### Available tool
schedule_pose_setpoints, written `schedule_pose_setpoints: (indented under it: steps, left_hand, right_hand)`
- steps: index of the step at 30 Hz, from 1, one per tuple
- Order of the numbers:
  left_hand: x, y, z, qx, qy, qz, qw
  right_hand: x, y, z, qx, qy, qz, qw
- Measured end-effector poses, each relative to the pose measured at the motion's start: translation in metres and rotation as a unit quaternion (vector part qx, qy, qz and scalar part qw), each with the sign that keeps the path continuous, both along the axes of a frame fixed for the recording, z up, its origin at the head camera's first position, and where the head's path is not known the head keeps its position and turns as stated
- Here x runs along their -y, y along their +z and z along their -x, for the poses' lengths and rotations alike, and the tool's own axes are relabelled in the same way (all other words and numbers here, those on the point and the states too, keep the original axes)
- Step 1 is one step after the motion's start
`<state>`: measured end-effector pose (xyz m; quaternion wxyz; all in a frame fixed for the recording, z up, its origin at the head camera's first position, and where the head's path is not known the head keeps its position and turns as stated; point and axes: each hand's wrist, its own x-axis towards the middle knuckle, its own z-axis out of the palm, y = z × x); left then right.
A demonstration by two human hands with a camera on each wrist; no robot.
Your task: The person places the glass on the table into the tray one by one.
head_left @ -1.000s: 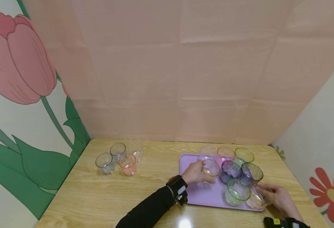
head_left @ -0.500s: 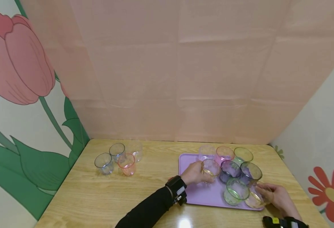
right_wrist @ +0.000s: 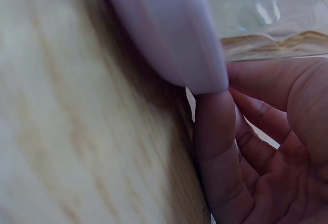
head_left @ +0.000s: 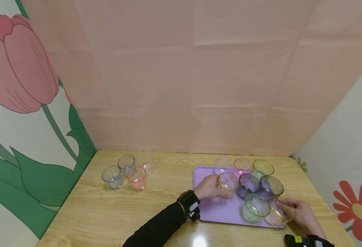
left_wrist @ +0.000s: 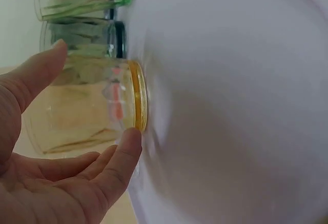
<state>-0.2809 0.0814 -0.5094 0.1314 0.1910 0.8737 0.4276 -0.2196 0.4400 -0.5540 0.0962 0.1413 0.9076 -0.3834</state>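
Note:
My left hand (head_left: 211, 188) holds a clear glass with a yellow tint (left_wrist: 82, 116) upright on the left part of the purple tray (head_left: 219, 211). In the left wrist view the thumb lies along one side and the fingertips reach its amber base. My right hand (head_left: 302, 216) grips another yellow-tinted glass (head_left: 273, 218) at the tray's front right corner. In the right wrist view one finger touches the tray rim, with the thumb beside the glass; the thumb tip is hidden. Between the hands stand a green glass (head_left: 255, 209) and a dark purple glass (head_left: 249, 187).
Further back on the tray are a pink-rimmed glass (head_left: 243, 167), a clear glass (head_left: 224, 166), a green-rimmed glass (head_left: 263, 168) and a dark-rimmed glass (head_left: 272, 187). Several more glasses, including a red-rimmed glass (head_left: 137, 178), stand on the wooden table (head_left: 131, 212) at left.
The head view shifts very slightly, and my left wrist draws a little to the left. Both hands stay at their glasses, and the glasses keep their places.

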Motion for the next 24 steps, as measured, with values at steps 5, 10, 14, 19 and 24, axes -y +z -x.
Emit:
schedule_pose_setpoints:
  steps: [5,10,14,19,24]
  left_hand:
    - [0.009,0.007,-0.001,-0.032,-0.009,0.028,0.9991]
    - [0.018,0.015,-0.001,-0.059,-0.016,0.046,0.9971]
    - [0.027,0.019,-0.001,-0.083,-0.026,0.032,0.9958]
    - [0.042,0.026,-0.002,-0.091,-0.022,-0.004,0.9956]
    - [0.055,0.031,-0.004,-0.101,-0.003,-0.008,0.9948]
  right_hand:
    - [0.0,-0.001,-0.001,-0.002,-0.003,-0.008,1.0]
    - [0.0,-0.002,0.0,-0.001,-0.006,-0.015,1.0]
    - [-0.001,-0.003,0.0,-0.004,0.001,-0.021,1.0]
    - [-0.001,-0.005,0.001,0.002,-0.01,-0.006,1.0]
    - [-0.002,-0.005,0.002,0.005,-0.022,-0.001,1.0]
